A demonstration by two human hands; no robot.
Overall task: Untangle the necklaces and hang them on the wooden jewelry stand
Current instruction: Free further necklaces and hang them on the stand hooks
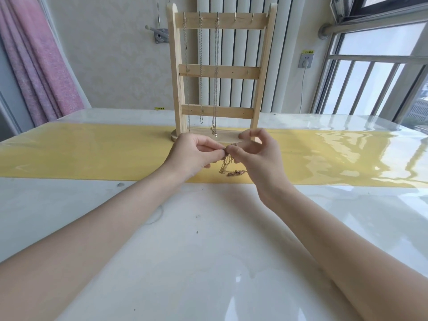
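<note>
Two bare forearms reach forward over the glossy white table [208, 239] and meet above the yellow runner [92, 154]. The left hand [194, 156] pinches the top of a gold chain tangle [228, 164] between thumb and forefinger, and the right hand [253, 156] pinches the same spot from the other side, its remaining fingers curled loosely above. The knot hangs straight down from the two grips, its long axis near vertical, and its lower end trails onto the runner to the right, toward the right hand's side. Both hands are equally near to it, touching at the pinch point.

Just beyond the hands stands the wooden jewelry stand [220, 72], upright on its round base. Three silver necklaces [200, 66] already hang from the left hooks of the top bar; the two right hooks [244, 16] look free. The likely next need is teasing the gold strands apart sideways, then lifting one up and forward to a free hook.
</note>
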